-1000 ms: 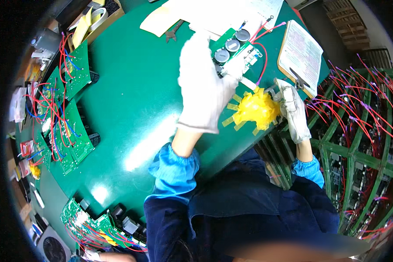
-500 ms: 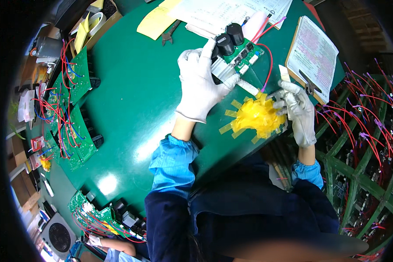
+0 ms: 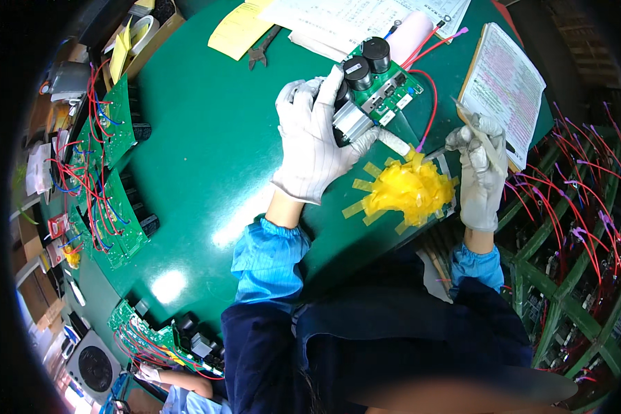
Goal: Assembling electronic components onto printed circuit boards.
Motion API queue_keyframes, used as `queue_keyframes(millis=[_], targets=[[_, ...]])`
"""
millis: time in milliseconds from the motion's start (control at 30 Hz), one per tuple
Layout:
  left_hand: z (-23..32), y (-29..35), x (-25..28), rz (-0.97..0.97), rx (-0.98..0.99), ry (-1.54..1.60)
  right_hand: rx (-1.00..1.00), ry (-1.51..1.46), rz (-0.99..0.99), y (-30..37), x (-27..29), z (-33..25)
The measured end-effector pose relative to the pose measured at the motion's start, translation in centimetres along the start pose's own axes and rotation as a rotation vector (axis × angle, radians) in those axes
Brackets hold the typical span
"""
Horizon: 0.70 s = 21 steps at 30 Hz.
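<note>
My left hand (image 3: 310, 134), in a white glove, is closed around the near-left side of a green circuit board (image 3: 401, 88), by its silver heatsink (image 3: 352, 122). Black cylindrical capacitors (image 3: 376, 54) stand on this board, and red wires run from it. On the right, my gloved right hand (image 3: 481, 162) is closed on a slim, pale, flat tool (image 3: 493, 148) with a narrow tip; its exact kind is unclear. Between the hands, near the table edge, lies a bunch of yellow tape strips (image 3: 408, 190). A short white stick (image 3: 393, 142) reaches from it toward the board.
A clipboard with a written sheet (image 3: 500, 90) lies beyond my right hand. Papers (image 3: 331, 21) and a wrench-like tool (image 3: 259, 56) lie at the back. Wired boards (image 3: 121, 193) stand at left. A green rack (image 3: 566, 276) bristles with red wires at right. A co-worker's hand (image 3: 148, 374) works lower left.
My right hand has drawn away from the yellow tape strips, slightly right, and the pale tool in it has turned. My left hand stays on the circuit board. The view has shifted a little.
</note>
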<state>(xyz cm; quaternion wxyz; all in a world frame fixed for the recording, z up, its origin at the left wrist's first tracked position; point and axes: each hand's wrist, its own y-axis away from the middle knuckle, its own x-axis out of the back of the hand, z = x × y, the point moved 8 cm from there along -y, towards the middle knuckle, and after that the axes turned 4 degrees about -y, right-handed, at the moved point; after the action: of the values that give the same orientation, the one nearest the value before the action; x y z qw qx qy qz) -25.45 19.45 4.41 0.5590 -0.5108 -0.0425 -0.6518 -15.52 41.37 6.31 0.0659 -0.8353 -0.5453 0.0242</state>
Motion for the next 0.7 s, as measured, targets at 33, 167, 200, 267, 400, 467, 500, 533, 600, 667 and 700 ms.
queue_keyframes(millis=[33, 167, 200, 267, 400, 467, 500, 533, 600, 667, 700], targets=[[0.1, 0.1, -0.1, -0.009, -0.011, 0.002, -0.005, -0.002, -0.001, 0.0, -0.3, 0.2], [0.2, 0.4, -0.4, -0.027, -0.027, -0.014, 0.1, -0.019, -0.054, 0.4, -0.2, 0.9], [0.2, 0.5, -0.4, -0.02, -0.048, -0.026, 0.03, -0.011, 0.004, 0.3, -0.1, 1.2], [0.3, 0.7, -0.4, -0.015, -0.067, -0.037, -0.047, -0.089, 0.089, 0.1, -0.7, 1.4], [1.2, 0.8, -0.4, -0.004, -0.125, -0.077, 0.087, 0.236, -0.052, 0.1, -1.7, 0.7], [1.3, 0.8, -0.4, 0.006, -0.134, -0.071, 0.16, 0.376, -0.095, 0.0, -1.6, 0.5], [1.3, 0.9, -0.4, 0.005, -0.134, -0.07, 0.236, 0.514, -0.139, 0.0, -2.0, 0.2], [1.4, 1.0, -0.4, 0.013, -0.142, -0.075, 0.205, 0.486, -0.107, 0.0, -1.9, 0.3], [1.4, 1.2, -0.4, 0.017, -0.154, -0.079, 0.231, 0.498, -0.129, -0.3, -2.3, -0.1], [1.4, 1.3, -0.6, -0.008, -0.149, -0.103, 0.257, 0.509, -0.148, -0.6, -2.6, -0.4], [1.4, 1.3, -0.7, -0.012, -0.154, -0.101, 0.219, 0.469, -0.165, -0.8, -2.8, -0.2]])
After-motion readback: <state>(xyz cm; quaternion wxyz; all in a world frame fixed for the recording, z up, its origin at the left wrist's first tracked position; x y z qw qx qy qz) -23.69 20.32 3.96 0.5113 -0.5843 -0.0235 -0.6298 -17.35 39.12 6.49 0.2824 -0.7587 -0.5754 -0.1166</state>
